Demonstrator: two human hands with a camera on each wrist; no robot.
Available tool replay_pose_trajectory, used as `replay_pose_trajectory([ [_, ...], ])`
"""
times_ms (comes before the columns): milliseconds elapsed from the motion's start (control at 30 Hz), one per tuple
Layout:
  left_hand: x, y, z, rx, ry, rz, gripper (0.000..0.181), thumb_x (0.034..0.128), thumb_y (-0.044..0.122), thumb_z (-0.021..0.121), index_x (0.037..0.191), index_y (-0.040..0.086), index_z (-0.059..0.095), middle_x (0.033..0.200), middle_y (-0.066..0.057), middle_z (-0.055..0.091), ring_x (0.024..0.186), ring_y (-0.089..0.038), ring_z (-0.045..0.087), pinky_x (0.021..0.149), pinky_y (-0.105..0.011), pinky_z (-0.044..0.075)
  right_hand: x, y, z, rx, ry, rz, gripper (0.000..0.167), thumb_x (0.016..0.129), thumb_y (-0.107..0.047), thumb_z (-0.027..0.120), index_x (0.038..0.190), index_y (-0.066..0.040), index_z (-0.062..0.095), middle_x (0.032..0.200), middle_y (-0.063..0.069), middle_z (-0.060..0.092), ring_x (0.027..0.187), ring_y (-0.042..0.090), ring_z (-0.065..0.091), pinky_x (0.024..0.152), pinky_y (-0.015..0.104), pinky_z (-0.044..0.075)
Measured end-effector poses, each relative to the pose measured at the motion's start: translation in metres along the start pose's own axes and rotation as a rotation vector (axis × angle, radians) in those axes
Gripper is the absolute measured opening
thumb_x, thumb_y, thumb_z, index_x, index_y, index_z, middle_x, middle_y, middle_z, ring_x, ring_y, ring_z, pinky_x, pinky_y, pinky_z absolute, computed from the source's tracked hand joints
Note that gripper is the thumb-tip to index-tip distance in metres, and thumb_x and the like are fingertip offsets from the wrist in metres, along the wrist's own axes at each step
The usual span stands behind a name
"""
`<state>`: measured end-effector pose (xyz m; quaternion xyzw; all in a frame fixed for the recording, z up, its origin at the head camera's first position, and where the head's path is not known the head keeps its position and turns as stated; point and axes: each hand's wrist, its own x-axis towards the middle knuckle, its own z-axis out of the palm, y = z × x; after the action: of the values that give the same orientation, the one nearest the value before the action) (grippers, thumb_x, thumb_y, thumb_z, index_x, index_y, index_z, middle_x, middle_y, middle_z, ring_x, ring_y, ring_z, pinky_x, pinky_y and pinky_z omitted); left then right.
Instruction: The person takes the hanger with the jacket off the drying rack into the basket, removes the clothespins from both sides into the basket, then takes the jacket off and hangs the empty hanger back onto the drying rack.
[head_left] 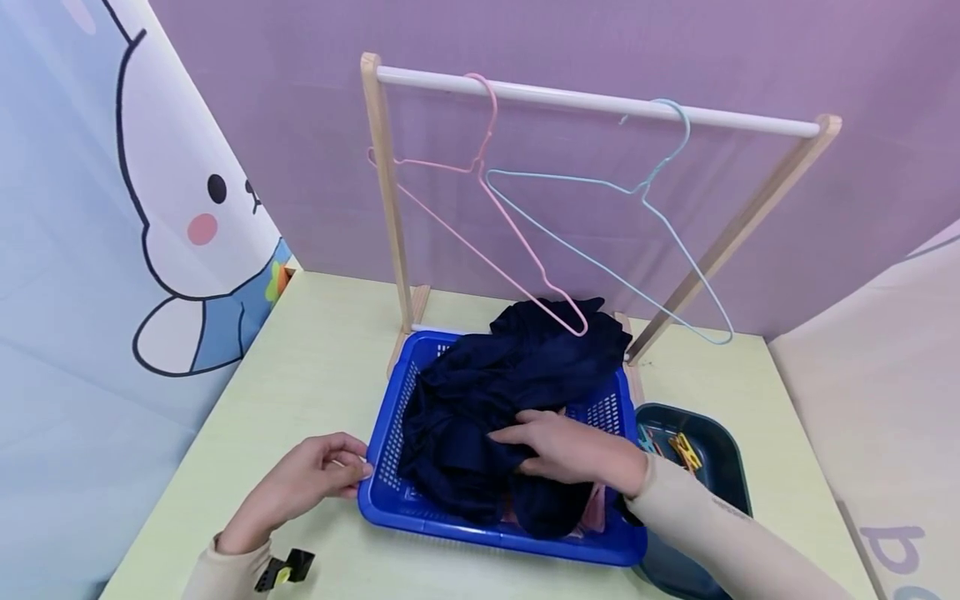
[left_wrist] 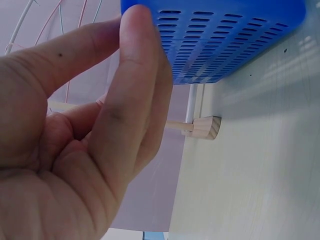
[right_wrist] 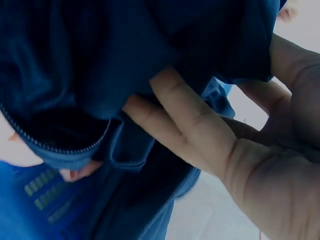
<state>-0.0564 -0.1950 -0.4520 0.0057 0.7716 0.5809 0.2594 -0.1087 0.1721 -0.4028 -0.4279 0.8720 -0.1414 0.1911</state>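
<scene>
A dark navy garment [head_left: 487, 392] lies bunched in a blue plastic basket [head_left: 375, 467], and part of it spills over the back rim. In the right wrist view a zipper edge shows on the dark cloth [right_wrist: 65, 145]. My right hand [head_left: 566, 446] rests on the garment, its fingers fairly straight against the cloth; some fingertips are hidden. At the basket's left front corner, my left hand [head_left: 318, 475] pinches the rim between thumb and fingers. The left wrist view shows the fingers of this hand [left_wrist: 120, 110] at the basket's edge. Some pink cloth [head_left: 594, 510] peeks out under the garment.
Behind the basket stands a wooden rack with a white bar [head_left: 585, 98]. From it hang a pink hanger [head_left: 517, 229] and a light blue hanger [head_left: 600, 262]. Right of the basket, a dark green tray [head_left: 738, 467] holds clothespins [head_left: 684, 450], partly under the right forearm.
</scene>
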Motion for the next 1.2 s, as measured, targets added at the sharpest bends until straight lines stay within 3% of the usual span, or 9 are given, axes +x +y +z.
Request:
replay_pose_trajectory([
  [167,-0.001,0.002,-0.001,0.007,0.001,0.006,0.035,0.0952,0.018,0.071,0.116,-0.008,0.06,0.093,-0.011,0.068,0.082,-0.026,0.069,0.072,-0.035,0.061,0.023,-0.011,0.013,-0.142,-0.038,-0.018,0.046,0.09,-0.018,0.075,0.134,-0.013,0.064,0.108,0.011,0.064,0.096,0.025,0.063,0.076,0.036,0.057],
  [433,0.0,0.004,-0.001,-0.011,-0.011,0.018,0.035,0.0951,0.018,0.071,0.115,-0.009,0.059,0.093,-0.011,0.068,0.083,-0.027,0.069,0.073,-0.035,0.06,0.034,-0.027,0.023,-0.305,-0.099,0.1,0.049,0.091,-0.03,0.075,0.136,-0.018,0.062,0.112,0.019,0.059,0.074,0.028,0.067,0.062,0.031,0.058],
  [533,0.001,0.003,-0.001,-0.012,-0.013,0.021,0.035,0.0953,0.017,0.071,0.116,-0.009,0.059,0.093,-0.011,0.068,0.083,-0.027,0.069,0.073,-0.035,0.06,0.028,-0.026,0.019,-0.246,-0.088,0.117,0.052,0.091,-0.034,0.075,0.138,-0.019,0.061,0.114,0.018,0.058,0.074,0.026,0.066,0.064,0.032,0.058],
  [633,0.001,0.003,-0.001,-0.012,-0.015,0.021,0.036,0.0953,0.018,0.071,0.116,-0.009,0.059,0.092,-0.011,0.068,0.082,-0.027,0.07,0.073,-0.035,0.06,0.016,-0.026,0.007,-0.149,-0.088,0.153,0.056,0.091,-0.038,0.075,0.142,-0.02,0.058,0.127,0.019,0.056,0.09,0.029,0.067,0.084,0.046,0.056],
  [767,0.001,0.002,0.0,-0.012,-0.014,0.019,0.035,0.095,0.017,0.071,0.115,-0.009,0.059,0.092,-0.011,0.068,0.082,-0.027,0.07,0.073,-0.035,0.061,-0.005,-0.028,-0.013,-0.046,-0.1,0.174,0.061,0.093,-0.041,0.072,0.147,-0.022,0.051,0.143,0.019,0.048,0.11,0.032,0.063,0.095,0.056,0.05],
  [900,0.0,0.002,0.0,-0.008,-0.009,0.018,0.035,0.0948,0.017,0.071,0.115,-0.009,0.059,0.092,-0.011,0.068,0.082,-0.027,0.07,0.072,-0.035,0.061,-0.025,-0.03,-0.032,0.016,-0.073,0.17,0.064,0.094,-0.042,0.07,0.15,-0.021,0.048,0.147,0.02,0.044,0.112,0.035,0.062,0.089,0.048,0.054],
  [1000,0.0,0.001,0.0,-0.005,-0.005,0.015,0.035,0.0948,0.017,0.071,0.115,-0.009,0.059,0.092,-0.011,0.068,0.082,-0.027,0.069,0.072,-0.035,0.061,-0.037,-0.027,-0.044,0.006,-0.015,0.156,0.064,0.095,-0.044,0.068,0.15,-0.018,0.047,0.144,0.019,0.047,0.109,0.033,0.063,0.086,0.045,0.056],
  [1200,0.0,0.001,0.0,-0.001,-0.006,0.016,0.035,0.095,0.017,0.071,0.115,-0.009,0.059,0.092,-0.011,0.068,0.082,-0.027,0.069,0.072,-0.035,0.061,-0.049,0.001,-0.061,-0.039,0.13,0.15,0.064,0.097,-0.038,0.067,0.149,-0.008,0.045,0.139,0.021,0.05,0.101,0.024,0.065,0.084,0.04,0.057],
])
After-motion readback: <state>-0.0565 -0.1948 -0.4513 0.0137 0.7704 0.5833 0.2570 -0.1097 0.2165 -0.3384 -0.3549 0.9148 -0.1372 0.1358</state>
